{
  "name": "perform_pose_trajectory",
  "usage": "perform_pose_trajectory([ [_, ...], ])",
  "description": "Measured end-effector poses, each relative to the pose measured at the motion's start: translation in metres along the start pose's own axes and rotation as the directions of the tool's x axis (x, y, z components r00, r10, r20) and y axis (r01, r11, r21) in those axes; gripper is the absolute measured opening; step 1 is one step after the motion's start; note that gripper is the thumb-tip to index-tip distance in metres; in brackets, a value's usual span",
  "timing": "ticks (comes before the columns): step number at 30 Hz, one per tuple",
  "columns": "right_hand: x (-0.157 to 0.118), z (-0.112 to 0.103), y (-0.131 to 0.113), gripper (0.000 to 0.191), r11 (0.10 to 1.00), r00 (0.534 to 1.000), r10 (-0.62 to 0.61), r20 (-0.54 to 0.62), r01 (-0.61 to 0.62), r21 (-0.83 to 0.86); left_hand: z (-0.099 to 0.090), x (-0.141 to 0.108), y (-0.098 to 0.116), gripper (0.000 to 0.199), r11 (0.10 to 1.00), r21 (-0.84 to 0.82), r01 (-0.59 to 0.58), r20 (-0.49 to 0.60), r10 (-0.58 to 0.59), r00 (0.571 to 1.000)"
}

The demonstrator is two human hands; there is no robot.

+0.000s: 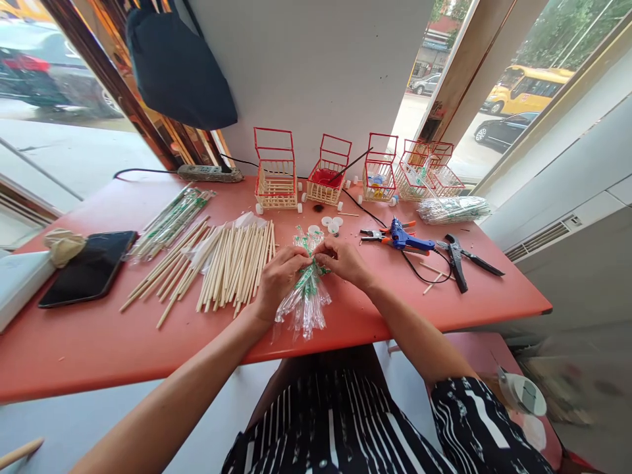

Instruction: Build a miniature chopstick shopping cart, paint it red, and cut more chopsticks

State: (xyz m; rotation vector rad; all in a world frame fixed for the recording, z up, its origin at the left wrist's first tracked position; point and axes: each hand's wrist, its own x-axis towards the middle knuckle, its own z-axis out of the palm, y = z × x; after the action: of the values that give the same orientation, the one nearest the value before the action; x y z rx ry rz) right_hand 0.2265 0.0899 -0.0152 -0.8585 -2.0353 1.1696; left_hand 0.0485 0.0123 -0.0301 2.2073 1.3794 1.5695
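A bunch of clear plastic wrappers [307, 304] with green print is gathered near the table's front edge. My left hand [282, 275] pinches the bunch at its narrow middle from the left. From the right, my right hand [343, 260] closes on the same place, thumb and fingertips together. Below the hands the wrapper ends fan out over the tabletop, and a shorter tuft sticks up above them. Left of my left hand lies a pile of bare wooden sticks [236, 270]. Small white plastic caps [326, 222] lie just beyond my hands.
On the red table [405, 309], a blue glue gun [407, 237], pliers [372, 235] and black cutters [461, 260] lie at right. Small stick-built carts [275, 181] stand along the back. Wrapped sticks [172, 224] and a black tablet [89, 270] lie left; a power strip [210, 173] sits behind.
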Motion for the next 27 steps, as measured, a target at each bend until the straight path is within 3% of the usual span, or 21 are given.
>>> perform_pose_trajectory([
  [4,0.001,0.002,-0.001,0.006,0.989,0.993,0.109,0.041,-0.112,0.093,0.004,0.0,-0.006,0.018,0.989,0.08,-0.124,-0.067,0.129,0.989],
  [8,0.001,0.006,0.0,0.011,0.95,0.972,0.214,0.1,-0.231,0.208,0.005,-0.001,-0.004,0.02,0.988,0.096,-0.121,-0.041,0.125,0.991],
  [11,0.001,0.008,0.002,0.016,0.941,0.968,0.233,0.095,-0.249,0.229,0.003,0.002,0.0,0.021,0.998,0.061,0.001,0.015,-0.002,1.0],
  [13,0.0,0.01,0.003,0.016,0.934,0.961,0.257,0.103,-0.274,0.228,-0.002,0.004,0.002,0.02,0.988,0.01,0.154,0.057,-0.155,0.986],
  [16,0.0,0.012,0.001,0.012,0.918,0.948,0.295,0.116,-0.315,0.243,-0.014,0.003,0.004,0.031,0.904,-0.091,0.418,0.129,-0.405,0.905],
  [18,0.0,0.013,-0.002,0.013,0.91,0.946,0.307,0.103,-0.323,0.26,-0.026,-0.003,0.007,0.041,0.847,-0.11,0.52,0.143,-0.504,0.851],
  [20,0.0,0.013,-0.004,0.014,0.906,0.945,0.315,0.091,-0.327,0.269,-0.04,-0.012,0.013,0.045,0.837,-0.051,0.544,0.115,-0.536,0.836],
  [24,-0.001,0.012,-0.007,0.013,0.91,0.945,0.316,0.089,-0.328,0.252,-0.061,-0.03,0.028,0.05,0.842,0.179,0.509,0.036,-0.522,0.852],
  [27,-0.002,0.011,-0.007,0.011,0.913,0.943,0.319,0.09,-0.332,0.239,-0.067,-0.04,0.035,0.049,0.798,0.262,0.543,0.027,-0.569,0.822],
])
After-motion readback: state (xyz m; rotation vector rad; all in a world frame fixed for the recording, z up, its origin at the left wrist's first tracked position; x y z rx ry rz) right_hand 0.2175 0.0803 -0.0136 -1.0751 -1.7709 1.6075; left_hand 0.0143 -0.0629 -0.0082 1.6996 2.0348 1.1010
